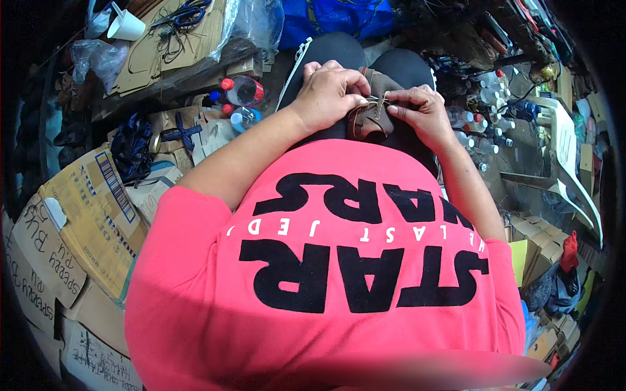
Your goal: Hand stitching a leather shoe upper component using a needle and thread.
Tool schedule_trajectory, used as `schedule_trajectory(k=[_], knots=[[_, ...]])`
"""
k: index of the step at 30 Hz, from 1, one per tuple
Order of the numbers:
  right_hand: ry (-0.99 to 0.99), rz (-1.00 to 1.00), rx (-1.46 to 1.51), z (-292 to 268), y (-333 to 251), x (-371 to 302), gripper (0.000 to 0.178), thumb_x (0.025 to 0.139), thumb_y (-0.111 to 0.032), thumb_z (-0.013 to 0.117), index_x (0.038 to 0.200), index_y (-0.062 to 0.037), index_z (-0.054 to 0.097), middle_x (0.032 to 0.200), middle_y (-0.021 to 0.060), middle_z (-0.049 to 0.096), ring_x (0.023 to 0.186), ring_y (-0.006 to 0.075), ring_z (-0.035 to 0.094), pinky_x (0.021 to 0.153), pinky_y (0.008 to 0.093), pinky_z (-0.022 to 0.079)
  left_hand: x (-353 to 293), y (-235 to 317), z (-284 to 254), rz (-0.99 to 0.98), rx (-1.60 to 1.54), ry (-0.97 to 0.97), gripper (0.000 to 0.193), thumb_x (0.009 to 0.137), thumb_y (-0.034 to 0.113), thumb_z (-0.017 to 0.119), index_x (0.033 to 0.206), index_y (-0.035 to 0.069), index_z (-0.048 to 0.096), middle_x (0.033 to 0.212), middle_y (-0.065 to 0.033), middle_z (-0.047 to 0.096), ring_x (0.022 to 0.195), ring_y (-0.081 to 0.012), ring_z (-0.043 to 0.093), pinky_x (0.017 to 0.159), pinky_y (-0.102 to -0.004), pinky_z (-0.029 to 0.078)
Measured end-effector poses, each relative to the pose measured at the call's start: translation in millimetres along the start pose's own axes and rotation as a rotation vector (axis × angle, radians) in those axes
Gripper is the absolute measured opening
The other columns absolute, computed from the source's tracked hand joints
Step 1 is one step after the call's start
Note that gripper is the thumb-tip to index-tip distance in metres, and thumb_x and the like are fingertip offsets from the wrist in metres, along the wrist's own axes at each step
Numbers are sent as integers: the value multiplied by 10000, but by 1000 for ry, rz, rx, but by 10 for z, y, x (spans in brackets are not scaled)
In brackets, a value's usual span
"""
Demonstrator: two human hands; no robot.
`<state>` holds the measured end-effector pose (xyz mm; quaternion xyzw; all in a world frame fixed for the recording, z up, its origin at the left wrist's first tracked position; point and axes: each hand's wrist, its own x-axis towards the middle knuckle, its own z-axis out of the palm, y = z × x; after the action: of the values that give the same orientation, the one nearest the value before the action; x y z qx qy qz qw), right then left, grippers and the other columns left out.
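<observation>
The left hand (331,90), over on this side of the lap (331,51), has thumb and forefinger pinched together on a thin pale strand (373,99). Beneath it, across the thighs, lies a brown shoe-like piece (377,125); opposite, the right hand (422,112) pinches the strand too, fingertips closed. I'd say even tension matters most: draw both sides snug without puckering the piece, and brace it against the legs.

For containers, leftmost I see a cardboard box (91,215), contents hidden; a white cup (126,26), inside unclear; a clear red-capped bottle (246,91), fill uncertain; a blue bag (339,16), contents hidden; lastly, small bottles (486,117), too tiny to judge.
</observation>
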<state>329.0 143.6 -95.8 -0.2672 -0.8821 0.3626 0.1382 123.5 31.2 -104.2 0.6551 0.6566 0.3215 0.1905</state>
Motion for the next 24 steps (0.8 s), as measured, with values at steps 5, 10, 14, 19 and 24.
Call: schedule_trajectory(k=[5,10,14,19,24], knots=[[51,163,112,91,-11,30,192,769,-108,755,952,-64,722,759,17,655,775,124,566,726,273,442,85,54,79,-29,-36,4,123,721,230,743,805,164,684,738,56,667,863,-141,554,848,-372,309],[-102,429,507,29,82,152,130,801,-108,752,849,-13,677,824,-12,658,761,48,563,703,209,449,190,12,92,183,-29,206,111,667,198,779,708,149,689,697,14,596,794,-174,560,848,-384,327],[-155,372,679,-210,154,79,108,820,-130,735,868,-45,690,826,-13,681,749,57,584,699,212,464,75,-97,-92,53,-136,47,112,663,190,790,686,145,690,782,-11,583,793,-199,541,846,-377,333],[-180,169,212,-305,-135,145,55,810,-116,695,862,-100,683,787,54,687,726,123,632,723,285,459,61,188,-235,151,205,-98,83,848,179,604,921,140,606,767,-30,626,870,-239,607,767,-416,361],[-311,-164,-545,-234,-337,229,109,844,-180,575,932,-145,627,780,55,670,844,281,639,841,437,362,191,301,-159,270,466,-222,52,860,163,530,894,155,569,768,-51,643,796,-253,632,788,-429,365]])
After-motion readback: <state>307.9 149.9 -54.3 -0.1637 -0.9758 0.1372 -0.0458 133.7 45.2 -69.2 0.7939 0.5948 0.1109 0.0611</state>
